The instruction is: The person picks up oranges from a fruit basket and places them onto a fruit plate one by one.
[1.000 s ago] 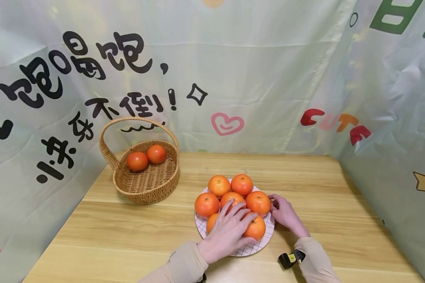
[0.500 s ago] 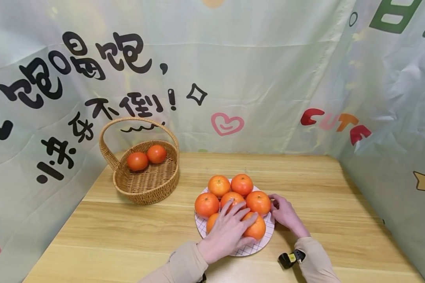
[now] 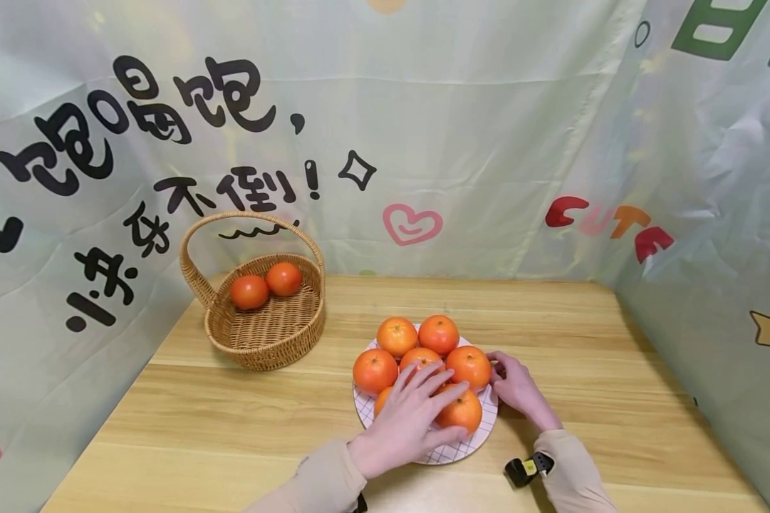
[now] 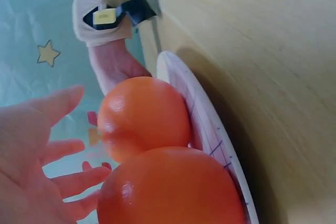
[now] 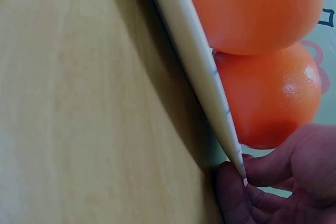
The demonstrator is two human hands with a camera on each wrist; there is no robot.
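A round white plate [image 3: 451,453] with a grid pattern bears several tangerines [image 3: 397,336]. My left hand [image 3: 405,420] is over the near side of the plate, fingers spread. Beside its thumb and fingertips lies the front right tangerine [image 3: 459,412]; another tangerine is partly hidden behind the hand. In the left wrist view, the left hand's fingers [image 4: 65,182] reach loosely toward the fruit, with nothing gripped. My right hand [image 3: 518,387] is at the plate's right rim. In the right wrist view, its thumb [image 5: 270,163] lies above the rim and its fingers below, pinching the edge.
A wicker basket [image 3: 263,353] with a tall handle stands at the back left of the wooden table [image 3: 583,342], with two orange-red fruits [image 3: 249,292] inside. A printed curtain [image 3: 474,142] encloses the back and sides.
My left hand has shifted slightly left, its fingers spreading wider and its thumb farther out by the front right tangerine. The right hand and plate have stayed put.
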